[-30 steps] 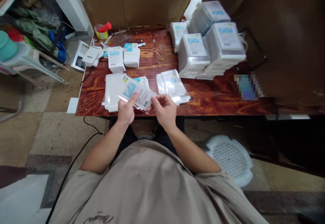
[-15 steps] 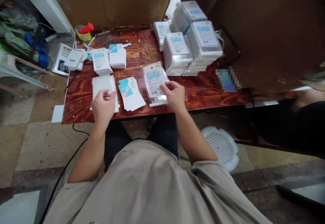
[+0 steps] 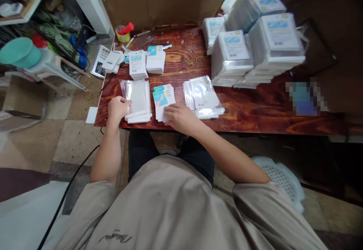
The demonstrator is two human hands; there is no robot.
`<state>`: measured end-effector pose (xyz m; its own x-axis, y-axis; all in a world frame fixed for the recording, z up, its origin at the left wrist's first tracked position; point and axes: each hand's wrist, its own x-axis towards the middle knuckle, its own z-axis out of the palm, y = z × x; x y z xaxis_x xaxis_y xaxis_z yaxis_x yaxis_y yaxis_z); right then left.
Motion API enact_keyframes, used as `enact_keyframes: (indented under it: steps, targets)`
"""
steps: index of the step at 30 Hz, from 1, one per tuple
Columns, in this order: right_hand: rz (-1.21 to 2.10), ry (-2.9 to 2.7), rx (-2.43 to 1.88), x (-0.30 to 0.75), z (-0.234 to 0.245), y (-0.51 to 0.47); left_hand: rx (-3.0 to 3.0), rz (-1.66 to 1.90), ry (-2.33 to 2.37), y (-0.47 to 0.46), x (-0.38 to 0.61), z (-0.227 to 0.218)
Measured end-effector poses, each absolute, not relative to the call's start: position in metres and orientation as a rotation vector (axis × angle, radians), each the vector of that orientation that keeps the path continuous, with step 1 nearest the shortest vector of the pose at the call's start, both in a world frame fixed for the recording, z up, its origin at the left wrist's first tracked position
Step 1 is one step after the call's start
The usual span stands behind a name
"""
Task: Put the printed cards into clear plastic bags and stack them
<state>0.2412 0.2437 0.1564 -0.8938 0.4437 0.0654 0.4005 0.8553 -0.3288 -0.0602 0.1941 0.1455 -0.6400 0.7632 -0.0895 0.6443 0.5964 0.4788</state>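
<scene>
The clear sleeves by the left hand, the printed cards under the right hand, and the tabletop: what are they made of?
Clear sleeves: probably thin, glossy plastic film, being see-through with bright glints.
Printed cards: likely smooth paperboard, judging by their flat faces and straight edges; coating unclear.
Tabletop: apparently wood with a red-brown, slightly shiny finish, given the grain streaks.

The desk (image 3: 269, 115) has a glossy red-brown wooden top with dark grain. Along its near edge lie a pile of clear, flat plastic sleeves (image 3: 138, 98), a fanned pile of blue-and-white printed cards (image 3: 163, 100) and a loose pile of shiny clear card packets (image 3: 204, 95). Farther back stand two white card stacks (image 3: 137, 65), yellow rubber bands (image 3: 194, 59) and, toward the right, tall blocks of clear-wrapped packets (image 3: 232, 53).
</scene>
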Motion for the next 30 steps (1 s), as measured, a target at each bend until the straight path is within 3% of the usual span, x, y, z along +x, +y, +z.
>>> enact_keyframes:
  steps: [7, 12, 16, 20, 25, 30]
  targets:
    - [0.349, -3.136, -0.627, 0.239, 0.171, 0.244, 1.417, 0.649, 2.624, 0.186, -0.056, 0.158]
    - [0.313, -2.958, -0.812, 0.250, 0.165, 0.241, 0.960, 1.418, 2.185, 0.196, -0.047, 0.149]
    - [0.376, -2.299, -1.057, 0.274, 0.161, 0.239, 0.550, 1.676, 1.756, 0.207, -0.029, 0.143]
    - [0.740, -1.510, -1.202, 0.292, 0.165, 0.224, 0.402, 1.684, 1.469, 0.210, -0.002, 0.146]
    - [1.494, -1.351, -1.189, 0.289, 0.161, 0.202, 0.402, 1.698, 1.293, 0.209, 0.034, 0.147]
    - [1.620, -1.265, -1.246, 0.286, 0.150, 0.198, 0.415, 1.708, 1.310, 0.207, 0.054, 0.148]
